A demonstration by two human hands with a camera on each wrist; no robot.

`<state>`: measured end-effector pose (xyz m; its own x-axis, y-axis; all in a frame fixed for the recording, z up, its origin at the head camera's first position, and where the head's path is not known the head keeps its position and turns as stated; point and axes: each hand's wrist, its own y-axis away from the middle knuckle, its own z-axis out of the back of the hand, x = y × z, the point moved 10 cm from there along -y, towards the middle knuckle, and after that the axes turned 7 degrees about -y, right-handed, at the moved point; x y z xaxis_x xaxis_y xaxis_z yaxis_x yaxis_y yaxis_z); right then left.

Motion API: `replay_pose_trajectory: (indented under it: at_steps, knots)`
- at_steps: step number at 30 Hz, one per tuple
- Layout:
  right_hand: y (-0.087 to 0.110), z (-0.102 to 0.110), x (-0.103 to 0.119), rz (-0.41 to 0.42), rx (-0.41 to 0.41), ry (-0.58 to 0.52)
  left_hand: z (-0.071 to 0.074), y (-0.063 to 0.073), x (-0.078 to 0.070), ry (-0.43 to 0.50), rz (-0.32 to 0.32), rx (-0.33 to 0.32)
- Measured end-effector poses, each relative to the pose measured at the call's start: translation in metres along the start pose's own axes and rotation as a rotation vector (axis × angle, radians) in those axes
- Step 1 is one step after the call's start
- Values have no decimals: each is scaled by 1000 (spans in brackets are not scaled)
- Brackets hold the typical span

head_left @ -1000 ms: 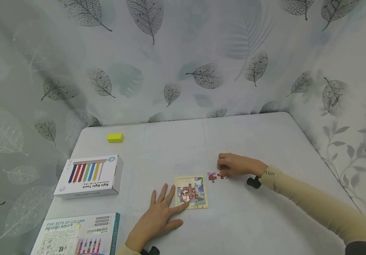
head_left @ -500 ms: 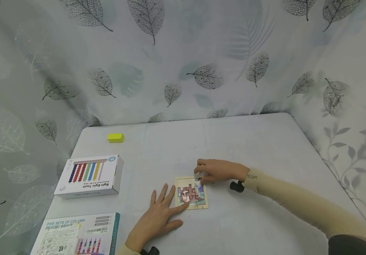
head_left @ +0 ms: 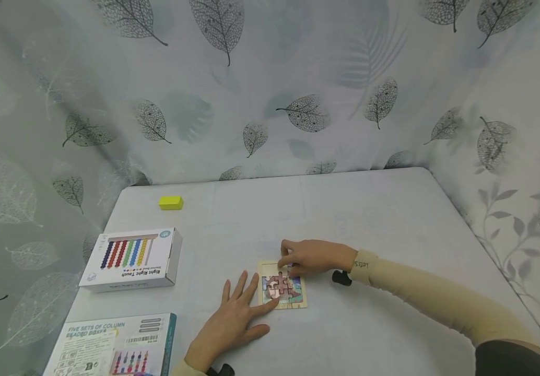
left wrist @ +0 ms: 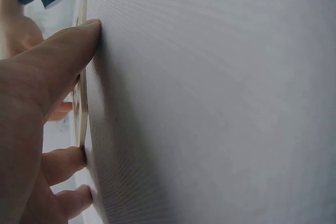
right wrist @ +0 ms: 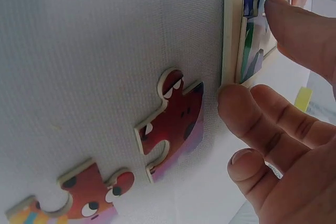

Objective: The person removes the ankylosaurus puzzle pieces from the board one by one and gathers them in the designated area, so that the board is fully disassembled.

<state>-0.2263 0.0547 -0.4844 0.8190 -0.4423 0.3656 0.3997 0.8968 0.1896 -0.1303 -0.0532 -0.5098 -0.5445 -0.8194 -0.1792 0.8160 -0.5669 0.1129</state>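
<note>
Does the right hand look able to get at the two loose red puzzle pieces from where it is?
Probably yes: the right hand is close by at the puzzle board, and the loose pieces lie uncovered on the table, with nothing visible in between.

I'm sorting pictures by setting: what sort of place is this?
Probably an indoor play or filming corner: a white table set before a leaf-print backdrop, with a jigsaw puzzle on it.
</note>
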Motion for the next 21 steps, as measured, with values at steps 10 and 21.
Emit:
replay_pose_trajectory:
  at_steps: [10, 21]
  knots:
    - [0, 2, 4, 64, -36, 43, 1, 0, 0, 10, 9, 13]
    - [-2, -1, -2, -9, -3, -23, 1, 0, 0, 8, 4, 0]
